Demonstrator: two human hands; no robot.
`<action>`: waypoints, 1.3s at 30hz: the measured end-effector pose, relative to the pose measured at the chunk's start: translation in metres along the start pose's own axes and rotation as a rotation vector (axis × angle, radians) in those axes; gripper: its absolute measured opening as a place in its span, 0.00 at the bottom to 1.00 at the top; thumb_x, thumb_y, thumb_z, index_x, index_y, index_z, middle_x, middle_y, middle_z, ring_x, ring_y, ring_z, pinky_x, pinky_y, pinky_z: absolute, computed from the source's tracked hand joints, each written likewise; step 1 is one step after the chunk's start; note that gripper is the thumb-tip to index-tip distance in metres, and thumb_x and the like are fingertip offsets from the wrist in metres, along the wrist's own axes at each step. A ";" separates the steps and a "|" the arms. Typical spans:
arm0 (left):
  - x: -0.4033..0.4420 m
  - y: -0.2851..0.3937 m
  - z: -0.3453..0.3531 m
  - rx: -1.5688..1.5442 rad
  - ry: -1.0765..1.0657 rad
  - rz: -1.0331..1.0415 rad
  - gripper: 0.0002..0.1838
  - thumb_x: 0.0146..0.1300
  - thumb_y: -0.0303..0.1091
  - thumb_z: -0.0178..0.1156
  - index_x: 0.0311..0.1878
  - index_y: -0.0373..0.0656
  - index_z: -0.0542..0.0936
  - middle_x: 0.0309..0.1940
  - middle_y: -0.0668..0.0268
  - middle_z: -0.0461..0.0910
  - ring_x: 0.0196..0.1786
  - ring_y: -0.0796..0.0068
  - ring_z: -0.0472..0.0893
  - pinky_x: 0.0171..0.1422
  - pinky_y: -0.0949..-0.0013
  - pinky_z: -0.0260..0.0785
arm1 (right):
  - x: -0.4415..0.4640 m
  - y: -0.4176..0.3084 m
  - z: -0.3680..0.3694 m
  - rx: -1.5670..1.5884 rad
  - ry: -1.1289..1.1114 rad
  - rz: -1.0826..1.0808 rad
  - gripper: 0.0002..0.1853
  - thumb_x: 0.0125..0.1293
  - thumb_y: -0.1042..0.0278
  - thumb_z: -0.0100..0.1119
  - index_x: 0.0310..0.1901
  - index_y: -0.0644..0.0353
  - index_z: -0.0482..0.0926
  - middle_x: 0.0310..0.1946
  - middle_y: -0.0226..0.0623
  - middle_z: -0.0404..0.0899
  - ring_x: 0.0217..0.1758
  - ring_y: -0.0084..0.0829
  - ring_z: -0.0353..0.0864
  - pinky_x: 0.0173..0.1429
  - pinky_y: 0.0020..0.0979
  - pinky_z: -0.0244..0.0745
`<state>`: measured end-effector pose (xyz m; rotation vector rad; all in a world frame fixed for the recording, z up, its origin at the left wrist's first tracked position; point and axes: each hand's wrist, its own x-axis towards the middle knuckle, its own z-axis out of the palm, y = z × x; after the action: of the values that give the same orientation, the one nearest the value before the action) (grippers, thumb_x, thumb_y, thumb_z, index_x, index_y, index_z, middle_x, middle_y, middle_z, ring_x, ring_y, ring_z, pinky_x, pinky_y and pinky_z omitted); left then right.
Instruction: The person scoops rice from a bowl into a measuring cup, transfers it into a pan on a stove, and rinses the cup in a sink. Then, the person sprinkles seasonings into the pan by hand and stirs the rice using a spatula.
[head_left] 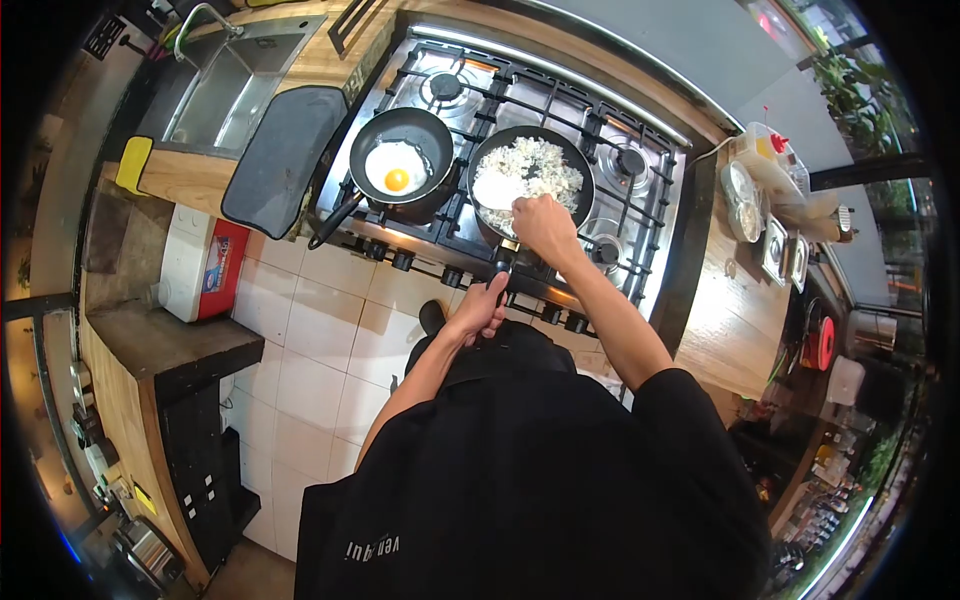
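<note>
A dark frying pan (pixel 590 185) full of white rice (pixel 540 165) sits on the stove. My left hand (pixel 482 308) is wrapped round its black handle (pixel 503 262), on the side nearest me. Over the near part of the pan, my right hand (pixel 545 228) is closed on a white, rounded utensil (pixel 497 189) that lies against the rice. Its exact kind is not clear, and my fingers hide the part they grip. To the left, a second frying pan (pixel 444 150) holds a fried egg (pixel 397 172) with an orange yolk, its handle pointing toward me.
The gas stove (pixel 640 225) has black grates and front knobs. A dark board (pixel 283 155) lies left of it, before a metal sink (pixel 235 85). On the right counter (pixel 725 320) stand metal containers (pixel 775 248) and a clear bin (pixel 775 155). A red and white cooler (pixel 203 265) is at left.
</note>
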<state>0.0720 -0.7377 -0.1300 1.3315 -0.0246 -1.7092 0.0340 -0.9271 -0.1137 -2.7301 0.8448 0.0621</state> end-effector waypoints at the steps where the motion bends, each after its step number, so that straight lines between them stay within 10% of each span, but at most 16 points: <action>1: -0.002 -0.003 0.000 0.009 0.006 0.000 0.26 0.68 0.62 0.48 0.26 0.48 0.65 0.15 0.75 0.62 0.13 0.85 0.60 0.14 0.78 0.49 | -0.001 -0.001 -0.006 0.005 0.004 0.011 0.13 0.61 0.65 0.49 0.32 0.60 0.83 0.26 0.55 0.80 0.31 0.53 0.82 0.39 0.47 0.80; 39: 0.025 0.023 0.008 0.040 0.006 -0.001 0.24 0.69 0.63 0.46 0.31 0.51 0.64 0.14 0.78 0.56 0.13 0.85 0.55 0.15 0.78 0.44 | -0.031 0.050 -0.020 0.065 0.158 0.334 0.13 0.58 0.64 0.50 0.32 0.59 0.84 0.29 0.56 0.81 0.34 0.54 0.83 0.42 0.49 0.80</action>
<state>0.0817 -0.7717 -0.1335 1.3661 -0.0544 -1.7135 -0.0209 -0.9552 -0.1038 -2.5311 1.3158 -0.1126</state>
